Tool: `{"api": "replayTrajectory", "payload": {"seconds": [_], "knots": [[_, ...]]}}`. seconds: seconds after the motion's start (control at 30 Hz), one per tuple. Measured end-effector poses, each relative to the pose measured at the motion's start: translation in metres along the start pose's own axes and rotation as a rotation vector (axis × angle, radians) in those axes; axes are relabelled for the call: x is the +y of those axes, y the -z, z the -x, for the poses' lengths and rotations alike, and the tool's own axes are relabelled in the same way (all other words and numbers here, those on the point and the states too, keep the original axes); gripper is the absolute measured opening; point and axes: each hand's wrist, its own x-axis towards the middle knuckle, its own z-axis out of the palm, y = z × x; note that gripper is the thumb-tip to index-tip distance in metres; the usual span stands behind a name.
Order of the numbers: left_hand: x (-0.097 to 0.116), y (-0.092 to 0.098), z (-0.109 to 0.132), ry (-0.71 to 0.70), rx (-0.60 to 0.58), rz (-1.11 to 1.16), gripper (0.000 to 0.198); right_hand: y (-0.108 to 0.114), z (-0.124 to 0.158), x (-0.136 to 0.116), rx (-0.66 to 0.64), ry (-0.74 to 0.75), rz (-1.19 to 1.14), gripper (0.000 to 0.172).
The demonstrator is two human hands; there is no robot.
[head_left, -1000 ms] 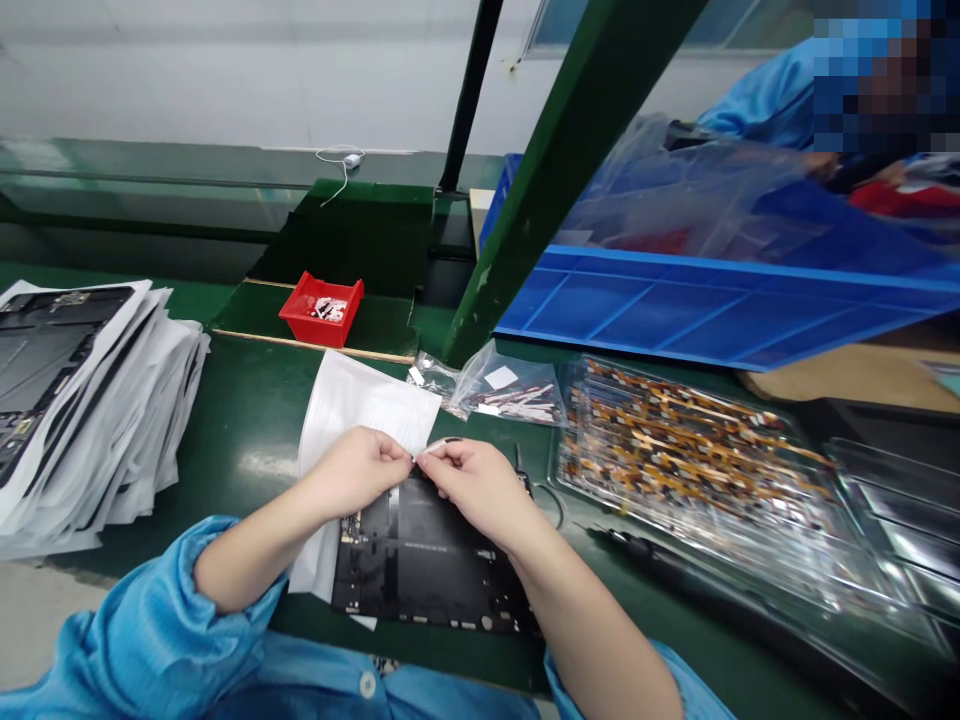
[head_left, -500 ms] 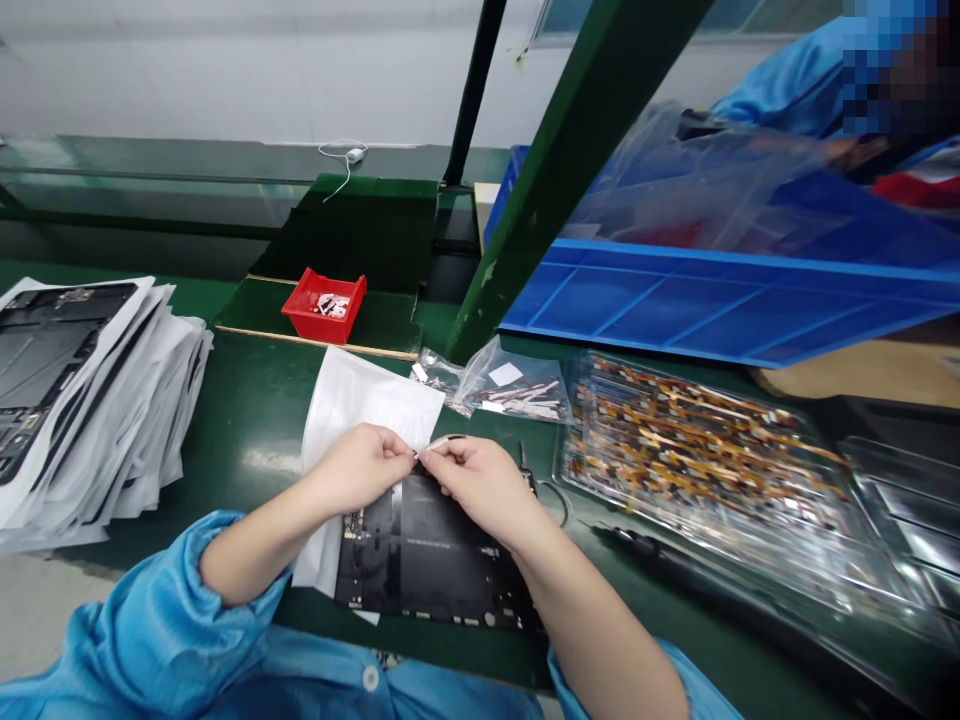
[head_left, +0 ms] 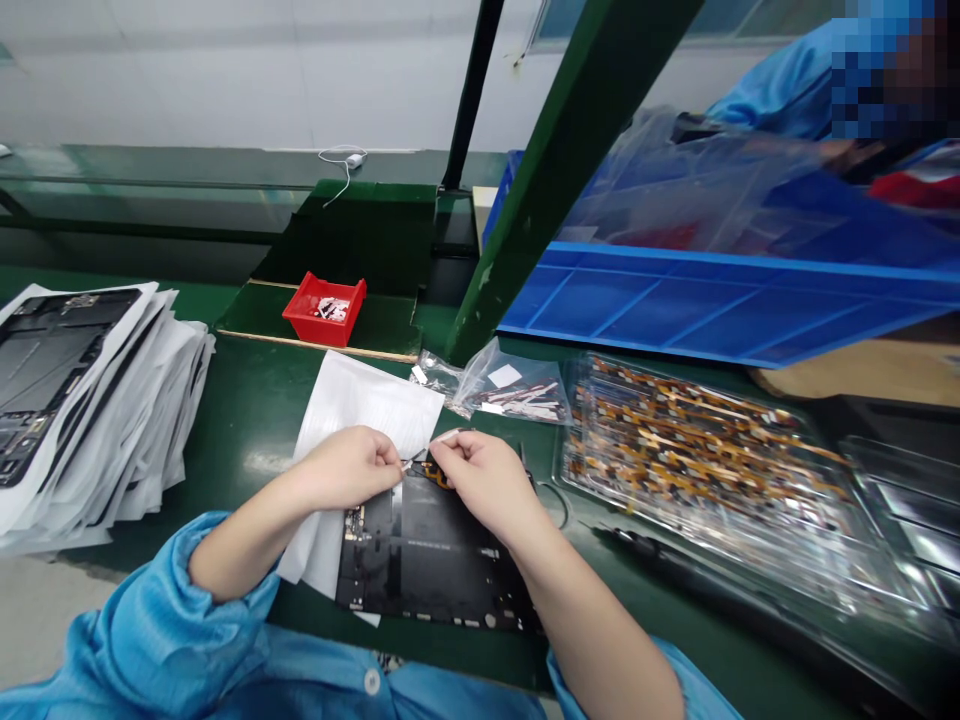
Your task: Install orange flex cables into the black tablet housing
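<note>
A black tablet back panel point(head_left: 427, 560) lies on a white sheet point(head_left: 360, 410) on the green bench in front of me. My left hand point(head_left: 349, 468) and my right hand point(head_left: 484, 478) meet over the panel's far edge, both with fingers pinched. Between the fingertips runs a thin pale strip point(head_left: 420, 455), and a small orange flex part point(head_left: 439, 472) shows just under my right fingers. Which hand holds which piece is hard to tell.
A stack of panels in white sheets point(head_left: 82, 390) lies at the left. A red bin point(head_left: 324, 310) sits behind. Clear bags of small parts point(head_left: 510, 390) and trays of orange flex cables point(head_left: 705, 450) are at the right. A black pen-like tool point(head_left: 652, 550), a green post point(head_left: 555, 170), a blue crate point(head_left: 712, 300) and another person point(head_left: 787, 90) are there too.
My hands have drawn slightly apart, the left one shifting left. The pale strip now stretches between them, and an orange flex part has come into view under my right fingers.
</note>
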Motion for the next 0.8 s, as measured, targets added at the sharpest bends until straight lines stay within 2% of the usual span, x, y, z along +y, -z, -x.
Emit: {"api": "replayTrajectory", "payload": {"seconds": [0.23,0.37,0.43,0.5,0.67,0.8], "knots": [[0.004,0.018,0.013,-0.069,-0.206,-0.111,0.016,-0.003,-0.003,0.005,0.018,-0.007,0.035,0.036],[0.002,0.027,0.018,-0.100,-0.232,-0.118,0.015,-0.004,-0.003,0.004,0.030,-0.011,0.055,0.038],[0.000,0.034,0.018,-0.122,-0.206,-0.083,0.018,-0.003,-0.002,0.004,0.033,-0.008,0.063,0.038],[-0.003,0.041,0.017,-0.131,-0.094,-0.050,0.020,-0.003,-0.002,0.003,0.030,0.001,0.067,0.040],[-0.012,0.056,0.009,-0.025,0.390,-0.097,0.022,-0.002,-0.002,0.004,0.009,0.016,0.079,0.044],[-0.012,0.071,0.002,0.071,0.588,-0.157,0.021,-0.003,-0.003,0.006,-0.014,0.030,0.093,0.049]]}}
